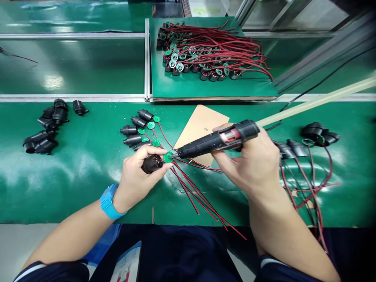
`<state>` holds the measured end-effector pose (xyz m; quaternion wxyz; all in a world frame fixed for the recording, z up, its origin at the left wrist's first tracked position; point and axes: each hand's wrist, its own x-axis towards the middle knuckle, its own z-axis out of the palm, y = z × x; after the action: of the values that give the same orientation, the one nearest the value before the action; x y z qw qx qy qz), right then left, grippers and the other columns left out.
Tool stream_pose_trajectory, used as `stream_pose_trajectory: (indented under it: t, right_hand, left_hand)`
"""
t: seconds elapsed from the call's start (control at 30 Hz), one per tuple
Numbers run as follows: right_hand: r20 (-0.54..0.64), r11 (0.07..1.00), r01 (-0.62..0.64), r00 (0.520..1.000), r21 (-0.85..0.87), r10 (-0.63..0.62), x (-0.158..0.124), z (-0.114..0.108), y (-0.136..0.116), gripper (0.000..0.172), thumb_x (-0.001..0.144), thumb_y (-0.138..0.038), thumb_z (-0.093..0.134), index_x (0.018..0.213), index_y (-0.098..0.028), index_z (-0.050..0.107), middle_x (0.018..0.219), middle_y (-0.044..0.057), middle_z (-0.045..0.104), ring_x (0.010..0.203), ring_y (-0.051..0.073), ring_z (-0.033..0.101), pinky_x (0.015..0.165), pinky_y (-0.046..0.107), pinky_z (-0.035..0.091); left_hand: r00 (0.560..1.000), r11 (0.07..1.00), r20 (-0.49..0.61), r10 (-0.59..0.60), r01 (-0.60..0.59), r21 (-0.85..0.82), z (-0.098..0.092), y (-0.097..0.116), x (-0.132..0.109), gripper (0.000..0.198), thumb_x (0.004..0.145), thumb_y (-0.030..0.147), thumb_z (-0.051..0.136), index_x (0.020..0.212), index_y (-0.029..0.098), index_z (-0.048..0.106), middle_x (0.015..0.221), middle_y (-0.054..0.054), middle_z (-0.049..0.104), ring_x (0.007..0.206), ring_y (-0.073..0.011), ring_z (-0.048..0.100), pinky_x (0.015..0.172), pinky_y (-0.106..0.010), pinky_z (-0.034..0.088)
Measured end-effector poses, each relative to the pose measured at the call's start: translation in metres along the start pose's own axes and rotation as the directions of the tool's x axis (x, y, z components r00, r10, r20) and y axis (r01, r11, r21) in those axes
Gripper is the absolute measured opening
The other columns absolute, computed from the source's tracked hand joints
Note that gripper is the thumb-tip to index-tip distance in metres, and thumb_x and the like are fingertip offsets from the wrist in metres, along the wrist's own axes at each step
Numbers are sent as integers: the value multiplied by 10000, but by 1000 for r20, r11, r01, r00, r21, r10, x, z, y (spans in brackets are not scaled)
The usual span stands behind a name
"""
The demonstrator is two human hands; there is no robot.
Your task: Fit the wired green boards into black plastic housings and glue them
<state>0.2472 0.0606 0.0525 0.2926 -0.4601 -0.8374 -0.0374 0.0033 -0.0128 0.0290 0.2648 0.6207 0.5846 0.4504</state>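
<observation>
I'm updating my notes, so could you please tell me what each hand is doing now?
Left hand: closed, holding a black part and a green disc.
Right hand: closed around a black tool.

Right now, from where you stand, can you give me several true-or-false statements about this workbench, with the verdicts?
1. The right hand holds a black tool. True.
2. The blue wristband is on the right wrist. False: the wristband is on the left wrist.
3. The tool's tip is at a small green disc. True.
4. The left hand is empty. False: it holds a black cylinder.
5. A tan sheet lies on the green bench. True.
</observation>
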Motion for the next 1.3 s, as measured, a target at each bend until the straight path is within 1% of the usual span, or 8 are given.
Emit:
stream_pose_trajectory:
  t: [0.23, 0.43, 0.77, 0.87, 0.97, 1.03, 1.13, 1.3]
  right_hand:
    - [27, 1000, 1, 1000, -10, 0, -1, -2, -5, 206, 954, -287, 550, 1142, -266, 631, 1050, 91, 744, 993, 333, 700, 885, 511, 560]
    - [-11, 1000, 20, 1000, -14, -21, -3, -3, -2, 145, 974, -293, 536, 1096, -276, 612, 989, 70, 736, 942, 324, 694, 838, 481, 563]
    - [110, 979, -61, 990, -196, 83, 3, -1, -5, 210, 979, -358, 518, 1088, -268, 674, 960, 133, 710, 932, 351, 662, 807, 511, 523]
    - [120, 949, -241, 956, -202, 269, 8, 5, 15, 314, 958, -443, 518, 1169, -232, 617, 966, 157, 690, 959, 372, 658, 784, 499, 527]
    - [166, 899, -414, 886, -141, 434, 10, 12, 48, 445, 913, -470, 567, 1263, -199, 523, 1031, 157, 695, 979, 365, 667, 785, 471, 534]
    - [230, 896, -422, 866, -138, 444, 8, 17, 70, 470, 881, -451, 603, 1251, -178, 511, 1086, 166, 691, 1007, 370, 663, 813, 475, 529]
    - [294, 916, -369, 868, -157, 400, 7, 25, 92, 442, 867, -435, 619, 1206, -164, 540, 1159, 179, 668, 1074, 376, 638, 875, 492, 514]
    - [311, 919, -343, 867, -192, 389, 8, 32, 103, 448, 903, -441, 593, 1242, -148, 593, 1183, 184, 649, 1141, 375, 601, 938, 508, 488]
  left_hand:
    - [1000, 1000, 8, -6, 6, -2, 1, 0, -1, 256, 809, 297, 829, 1022, 220, 709, 835, 16, 724, 689, -116, 671, 677, -225, 554]
    - [1000, 1000, 17, -12, 12, -6, 1, -1, -1, 257, 809, 279, 829, 1025, 222, 702, 856, 23, 729, 712, -108, 676, 693, -210, 548]
    - [1000, 1000, 8, -1, 1, 8, -1, 3, 0, 233, 813, 280, 823, 1009, 224, 710, 823, 32, 722, 699, -108, 679, 669, -203, 558]
    - [1000, 998, -20, -2, 4, 61, -5, -1, 0, 236, 813, 285, 818, 1021, 235, 717, 832, 30, 723, 715, -121, 688, 696, -224, 575]
    - [1000, 995, -29, 1, 2, 98, -7, -5, 0, 241, 804, 306, 821, 1012, 235, 721, 829, 25, 725, 730, -140, 699, 715, -248, 586]
    - [1000, 994, -24, 12, -10, 106, -8, -6, -1, 246, 801, 330, 824, 1005, 237, 722, 820, 27, 725, 720, -140, 699, 695, -241, 580]
    - [999, 993, -22, 23, -20, 119, -8, -7, -2, 252, 804, 356, 821, 1003, 238, 722, 813, 32, 727, 697, -129, 693, 649, -217, 561]
    - [999, 990, 15, 47, -48, 132, -6, -6, -3, 246, 816, 349, 812, 1016, 239, 719, 820, 32, 730, 679, -121, 686, 613, -203, 546]
